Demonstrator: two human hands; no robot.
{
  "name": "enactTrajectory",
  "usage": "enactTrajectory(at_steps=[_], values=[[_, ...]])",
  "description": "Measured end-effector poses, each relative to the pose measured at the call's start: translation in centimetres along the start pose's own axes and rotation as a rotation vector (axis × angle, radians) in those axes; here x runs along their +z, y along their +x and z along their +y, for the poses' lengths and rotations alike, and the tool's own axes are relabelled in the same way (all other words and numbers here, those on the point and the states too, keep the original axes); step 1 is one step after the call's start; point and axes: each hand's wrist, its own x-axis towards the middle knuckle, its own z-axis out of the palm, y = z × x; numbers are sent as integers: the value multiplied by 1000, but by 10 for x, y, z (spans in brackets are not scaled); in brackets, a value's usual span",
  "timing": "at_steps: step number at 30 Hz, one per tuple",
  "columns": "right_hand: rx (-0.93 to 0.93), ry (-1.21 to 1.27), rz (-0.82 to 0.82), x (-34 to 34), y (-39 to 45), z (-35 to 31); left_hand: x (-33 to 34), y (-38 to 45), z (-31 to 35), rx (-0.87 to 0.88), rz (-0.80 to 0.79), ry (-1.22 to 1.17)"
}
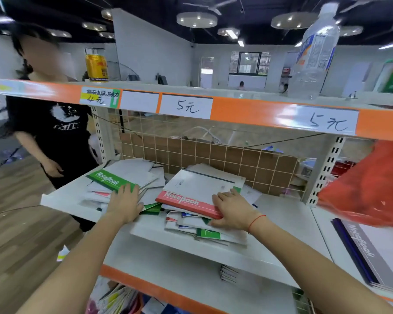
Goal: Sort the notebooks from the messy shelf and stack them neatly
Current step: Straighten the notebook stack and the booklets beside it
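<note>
Two untidy piles of notebooks lie on the white middle shelf. The left pile is topped by a green-spined notebook; my left hand lies flat on that pile's right edge, fingers straight. The right pile has a red-spined notebook on top, white cover up. My right hand rests on its right corner, fingers spread over the cover and thumb at the spine edge. More green, blue and white notebooks jut out beneath it.
A person in a black T-shirt stands left of the shelf. A can and a clear bottle stand on the top shelf. A red plastic bag hangs at right over a purple-spined notebook stack. A wire grid backs the shelf.
</note>
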Motion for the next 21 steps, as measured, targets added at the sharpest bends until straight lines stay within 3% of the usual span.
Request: enactTrajectory(at_steps=[3, 11, 15, 19, 21], values=[[-106, -89, 222, 7, -5, -8, 3, 15, -2, 22, -6, -14], [-133, -70, 472, -7, -13, -29, 12, 40, 1, 39, -31, 30], [104, 132, 715, -28, -14, -29, 5, 49, 4, 40, 14, -1], [427, 495, 942, -43, -11, -12, 4, 53, 5, 37, 31, -11], [628, 730, 967, -43, -10, -6, 4, 53, 3, 37, 19, 18]])
